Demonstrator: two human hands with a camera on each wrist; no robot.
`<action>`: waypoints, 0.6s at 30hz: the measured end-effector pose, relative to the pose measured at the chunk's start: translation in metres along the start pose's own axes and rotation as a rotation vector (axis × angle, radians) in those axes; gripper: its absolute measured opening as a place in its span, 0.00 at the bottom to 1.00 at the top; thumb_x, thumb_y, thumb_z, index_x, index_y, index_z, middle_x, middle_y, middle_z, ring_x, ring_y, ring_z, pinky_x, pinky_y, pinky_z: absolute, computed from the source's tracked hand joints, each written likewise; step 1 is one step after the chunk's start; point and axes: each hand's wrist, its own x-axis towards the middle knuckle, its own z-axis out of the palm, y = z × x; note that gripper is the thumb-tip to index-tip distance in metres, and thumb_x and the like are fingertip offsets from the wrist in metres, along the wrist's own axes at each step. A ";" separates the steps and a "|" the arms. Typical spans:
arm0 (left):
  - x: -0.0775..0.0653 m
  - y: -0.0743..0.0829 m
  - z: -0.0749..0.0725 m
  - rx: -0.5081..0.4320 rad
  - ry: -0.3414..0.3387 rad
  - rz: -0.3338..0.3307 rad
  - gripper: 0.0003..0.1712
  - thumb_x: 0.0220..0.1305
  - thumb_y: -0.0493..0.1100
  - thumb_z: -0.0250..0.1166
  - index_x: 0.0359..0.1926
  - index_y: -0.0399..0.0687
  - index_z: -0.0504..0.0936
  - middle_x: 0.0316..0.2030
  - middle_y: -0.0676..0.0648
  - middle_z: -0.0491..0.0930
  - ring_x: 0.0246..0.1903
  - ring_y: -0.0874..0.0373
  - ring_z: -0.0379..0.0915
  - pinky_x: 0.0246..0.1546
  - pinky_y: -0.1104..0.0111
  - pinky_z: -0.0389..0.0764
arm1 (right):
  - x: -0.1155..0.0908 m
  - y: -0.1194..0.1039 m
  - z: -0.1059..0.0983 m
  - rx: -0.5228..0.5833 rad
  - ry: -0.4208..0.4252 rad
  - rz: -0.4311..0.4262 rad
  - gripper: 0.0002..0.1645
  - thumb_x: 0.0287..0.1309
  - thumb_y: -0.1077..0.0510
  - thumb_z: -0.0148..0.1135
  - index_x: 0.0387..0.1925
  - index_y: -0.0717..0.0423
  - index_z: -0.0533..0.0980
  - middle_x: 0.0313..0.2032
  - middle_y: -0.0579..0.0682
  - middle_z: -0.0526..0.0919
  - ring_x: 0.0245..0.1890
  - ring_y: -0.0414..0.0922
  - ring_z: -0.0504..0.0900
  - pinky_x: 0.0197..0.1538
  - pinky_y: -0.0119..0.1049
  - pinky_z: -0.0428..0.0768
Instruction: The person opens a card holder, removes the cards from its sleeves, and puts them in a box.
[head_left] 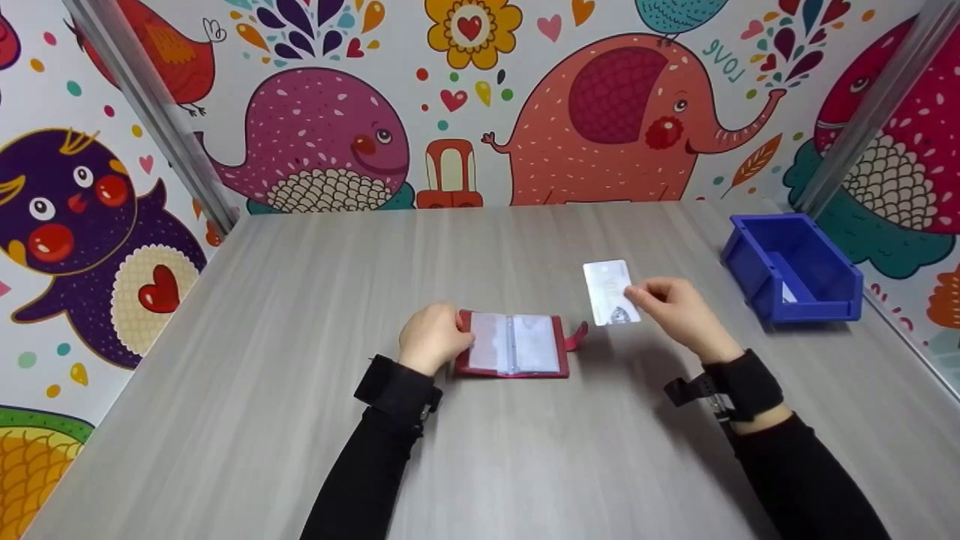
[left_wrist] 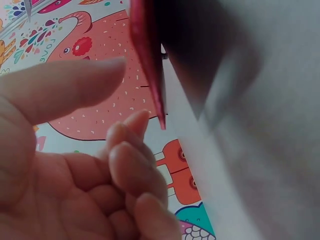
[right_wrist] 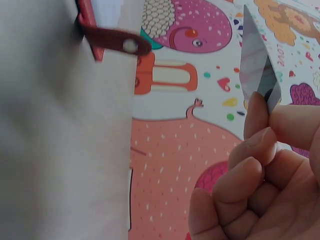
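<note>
A red card holder [head_left: 564, 345] lies spread flat on the table, its clear sleeves [head_left: 489, 341] facing up and a snap strap [head_left: 576, 337] sticking out to the right. My left hand [head_left: 435, 337] holds its left edge, thumb over the sleeve side and the other fingers curled at the rim. In the left wrist view the red cover [left_wrist: 150, 65] appears edge-on beside the thumb. Above the table, right of the holder, my right hand [head_left: 679, 311] pinches a white card [head_left: 609, 289] between thumb and index finger. A dark grey mark shows at the card's lower end.
A blue plastic bin [head_left: 814, 309] stands at the right side of the table [head_left: 300, 300], with something white inside. Cartoon-printed walls [head_left: 465, 112] rise behind the table and on both sides, with metal posts [head_left: 161, 112] at the corners.
</note>
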 end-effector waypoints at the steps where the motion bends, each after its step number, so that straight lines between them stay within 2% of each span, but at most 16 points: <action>1: 0.000 0.000 0.000 0.002 -0.004 0.001 0.07 0.51 0.43 0.70 0.25 0.47 0.81 0.25 0.51 0.78 0.28 0.54 0.74 0.28 0.61 0.73 | 0.000 0.001 -0.003 -0.007 -0.001 0.011 0.17 0.70 0.54 0.58 0.29 0.63 0.77 0.23 0.46 0.70 0.24 0.40 0.65 0.29 0.33 0.61; 8: 0.000 0.000 0.002 0.017 -0.041 0.000 0.08 0.48 0.40 0.69 0.21 0.49 0.77 0.21 0.52 0.74 0.24 0.55 0.70 0.22 0.64 0.67 | -0.005 0.012 -0.025 -0.041 0.005 0.069 0.20 0.71 0.50 0.57 0.34 0.65 0.79 0.27 0.48 0.73 0.26 0.41 0.66 0.29 0.33 0.61; 13: 0.000 0.000 0.002 0.031 -0.060 -0.002 0.07 0.48 0.39 0.69 0.20 0.48 0.78 0.21 0.52 0.74 0.24 0.55 0.70 0.23 0.64 0.67 | -0.007 0.020 -0.041 -0.079 0.033 0.076 0.22 0.70 0.48 0.57 0.33 0.65 0.79 0.26 0.47 0.72 0.24 0.40 0.66 0.28 0.34 0.62; 18: -0.001 0.000 0.003 0.052 -0.080 -0.004 0.07 0.48 0.38 0.68 0.20 0.47 0.77 0.21 0.52 0.74 0.24 0.55 0.70 0.24 0.64 0.69 | -0.009 0.030 -0.058 -0.123 0.038 0.118 0.24 0.71 0.46 0.56 0.40 0.67 0.80 0.31 0.51 0.77 0.28 0.41 0.68 0.31 0.34 0.64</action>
